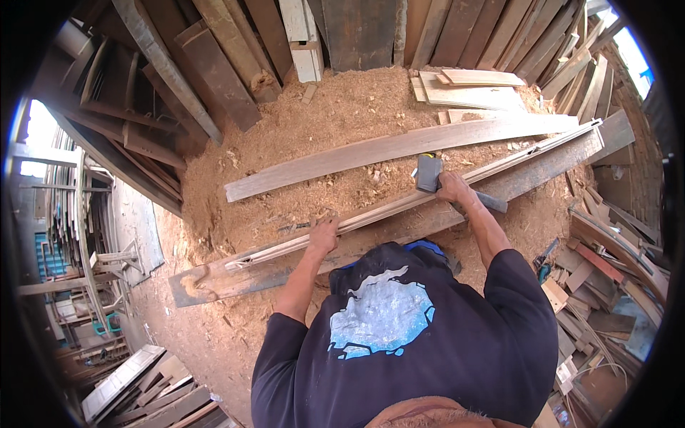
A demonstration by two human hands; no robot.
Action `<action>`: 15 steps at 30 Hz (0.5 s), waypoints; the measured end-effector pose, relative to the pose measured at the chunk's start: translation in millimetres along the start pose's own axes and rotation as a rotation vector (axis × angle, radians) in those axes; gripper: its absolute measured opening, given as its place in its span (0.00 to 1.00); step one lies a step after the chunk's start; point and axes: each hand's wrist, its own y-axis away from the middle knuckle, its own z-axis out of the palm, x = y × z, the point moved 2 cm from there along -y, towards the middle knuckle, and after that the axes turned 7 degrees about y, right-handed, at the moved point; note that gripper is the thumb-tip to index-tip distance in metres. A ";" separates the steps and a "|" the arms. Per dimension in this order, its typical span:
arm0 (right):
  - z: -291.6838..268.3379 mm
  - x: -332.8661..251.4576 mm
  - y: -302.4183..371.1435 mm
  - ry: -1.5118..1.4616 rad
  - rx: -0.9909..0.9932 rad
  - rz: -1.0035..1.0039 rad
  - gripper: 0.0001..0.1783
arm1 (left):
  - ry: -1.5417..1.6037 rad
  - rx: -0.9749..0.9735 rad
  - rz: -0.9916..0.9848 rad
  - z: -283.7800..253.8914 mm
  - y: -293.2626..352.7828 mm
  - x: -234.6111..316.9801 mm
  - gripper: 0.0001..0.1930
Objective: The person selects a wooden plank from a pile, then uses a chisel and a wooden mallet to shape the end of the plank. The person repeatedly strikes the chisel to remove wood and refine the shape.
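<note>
A long, narrow wooden strip with grooves [385,212] runs slantwise across in front of me, resting along a wider weathered plank [407,232]. My left hand [325,235] grips the strip left of its middle. Just left of those fingers a thin dark tool [292,227] shows; whether the hand touches it I cannot tell. My right hand [453,188], over the strip farther right, is closed round a mallet-like tool [428,175] with a blocky dark grey head and a dark handle. Something small and yellow shows at the head's far end. Beyond the strip lies a pale, slightly curved board [399,148].
Sawdust and shavings [342,107] cover the ground. Cut boards [471,93] are stacked at the far right. Upright planks [357,36] line the back. Scrap wood [592,285] piles up on the right, and more boards [157,389] lie at the lower left.
</note>
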 end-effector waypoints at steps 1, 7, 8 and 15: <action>0.3 -1.5 -2.6 0.008 -0.036 0.001 0.20 | 0.078 0.003 -0.052 1.6 -0.3 -2.4 0.26; -6.0 -23.5 5.4 0.044 -0.098 0.121 0.22 | 0.232 -0.147 -0.164 3.7 3.6 -17.1 0.23; -6.5 -29.8 8.1 0.032 -0.107 0.146 0.23 | 0.228 -0.145 -0.146 2.4 8.9 -19.0 0.23; 27.4 -85.9 17.7 0.032 -0.290 0.033 0.26 | 0.200 -0.355 -0.064 14.0 64.5 -82.8 0.28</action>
